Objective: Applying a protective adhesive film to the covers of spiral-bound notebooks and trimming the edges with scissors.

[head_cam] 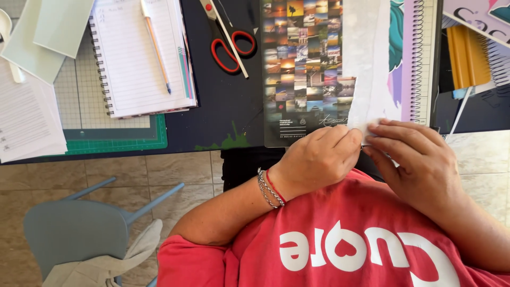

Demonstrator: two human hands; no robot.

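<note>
1. Head view: a translucent whitish film strip [366,69] runs from the top of the picture down over a dark photo-collage sheet [303,69]. Its lower end meets both hands at the table's near edge.
2. The left hand [319,159] and right hand [419,159] both have their fingertips pinched closed on that lower corner, thumbs pressed against fingers, as if separating two layers. Whether any layer has come apart I cannot tell; the fingers hide the corner.
3. Judging by this, the peeling is at its very start: the strip lies flat along nearly its whole length, and all of it is left to lift.
4. Just right of the strip lies a purple spiral notebook [417,58].
5. Further out, red-handled scissors [228,40] lie unused, well apart from the hands. A lined spiral notepad [138,58] with a pencil [155,45] rests on a green cutting mat [117,141].
</note>
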